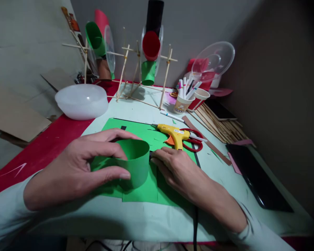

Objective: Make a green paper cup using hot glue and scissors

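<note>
My left hand (81,167) is curled round a strip of green paper bent into a ring (136,162), thumb and fingers pressing its near and far sides. My right hand (176,167) lies to the right of the ring, fingers together and touching its right edge where the paper ends meet. The ring stands on a flat green paper sheet (146,193) on the pale table top. Just behind my right hand a yellow glue gun (175,134) rests on red-handled scissors (192,139).
A white bowl (81,101) sits at the back left. Behind it stands a stick frame (125,69) carrying green and red paper cups. Paper cups of markers (184,97), a bundle of sticks (219,123), a clear dome lid (213,61) and a black slab (256,177) line the right.
</note>
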The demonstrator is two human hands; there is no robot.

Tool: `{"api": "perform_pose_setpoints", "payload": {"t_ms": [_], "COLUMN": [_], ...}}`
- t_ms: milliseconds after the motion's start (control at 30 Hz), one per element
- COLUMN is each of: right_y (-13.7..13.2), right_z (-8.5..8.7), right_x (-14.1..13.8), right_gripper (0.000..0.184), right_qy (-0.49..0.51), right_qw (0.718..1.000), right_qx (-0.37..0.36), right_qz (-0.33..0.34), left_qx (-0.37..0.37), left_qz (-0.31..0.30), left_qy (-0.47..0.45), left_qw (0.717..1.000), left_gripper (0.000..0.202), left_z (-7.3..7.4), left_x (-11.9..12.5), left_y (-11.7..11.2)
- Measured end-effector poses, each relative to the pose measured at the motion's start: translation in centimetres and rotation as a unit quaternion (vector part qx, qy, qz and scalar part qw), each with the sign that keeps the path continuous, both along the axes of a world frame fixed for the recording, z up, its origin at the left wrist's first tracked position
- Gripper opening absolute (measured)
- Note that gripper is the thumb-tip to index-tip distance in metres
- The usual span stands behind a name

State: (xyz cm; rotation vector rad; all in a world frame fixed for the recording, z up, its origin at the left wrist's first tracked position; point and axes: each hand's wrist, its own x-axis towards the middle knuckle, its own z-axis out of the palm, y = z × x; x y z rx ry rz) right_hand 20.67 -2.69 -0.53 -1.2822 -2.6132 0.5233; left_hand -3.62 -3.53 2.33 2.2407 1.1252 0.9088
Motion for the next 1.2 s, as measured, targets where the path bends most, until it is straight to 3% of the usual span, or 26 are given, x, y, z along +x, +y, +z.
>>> {"api": "perform_pose_setpoints", "payload": {"t_ms": [200,467,833,1000,1200], "right_y": [0.8,2.0,2.2,2.2,0.9], "right_z": [0.2,0.2,0.3,0.4,-0.4], "right_x": [1.3,2.7,3.2,3.7,5.3], "right_gripper": [0.019,0.018,0.017,0.016,0.018], "right_qy": [0.049,0.093,0.089,0.046,0.005], "right_qw": [0.996,0.977,0.972,0.969,0.956], "right_qx": [0.077,0.178,0.183,0.192,0.21], "right_qz": [-0.021,-0.078,-0.12,-0.15,-0.203], "left_qx": [0.012,0.016,0.043,0.077,0.068], "left_qz": [-0.046,-0.06,-0.086,-0.074,-0.039], "left_qy": [0.058,0.087,0.131,0.128,0.115], "left_qw": [0.997,0.994,0.987,0.986,0.99], "left_gripper": [0.014,0.012,0.018,0.011,0.011], "left_z": [-0.8,-1.6,-1.9,-2.5,-2.8], "left_x": [1.1,1.7,1.7,1.9,2.0], "left_y": [-0.5,-1.1,-2.0,-2.8,-3.1]}}
